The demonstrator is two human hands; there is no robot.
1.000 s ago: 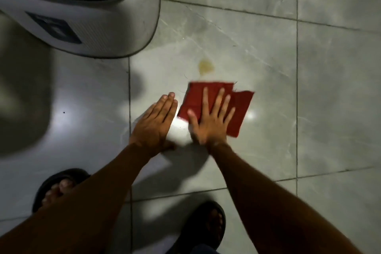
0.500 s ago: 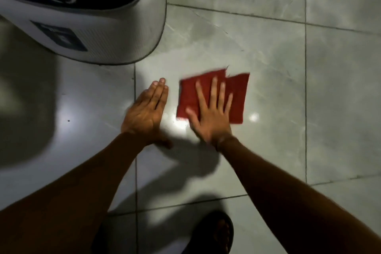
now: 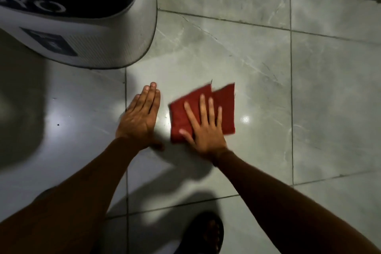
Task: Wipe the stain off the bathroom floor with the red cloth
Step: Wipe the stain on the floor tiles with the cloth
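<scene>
Head view: right hand (image 3: 206, 130) flat on red cloth (image 3: 225, 107)

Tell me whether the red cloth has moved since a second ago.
Yes. The red cloth, under the flat right hand, slid up the floor tile, away from the person, over where the yellowish stain showed. No stain shows now.

white appliance (image 3: 115, 33) | dark band: pale letters "YO", cut off | blue label: unreadable

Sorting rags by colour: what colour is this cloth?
Red, plain; the cloth shows in the head view.
</scene>
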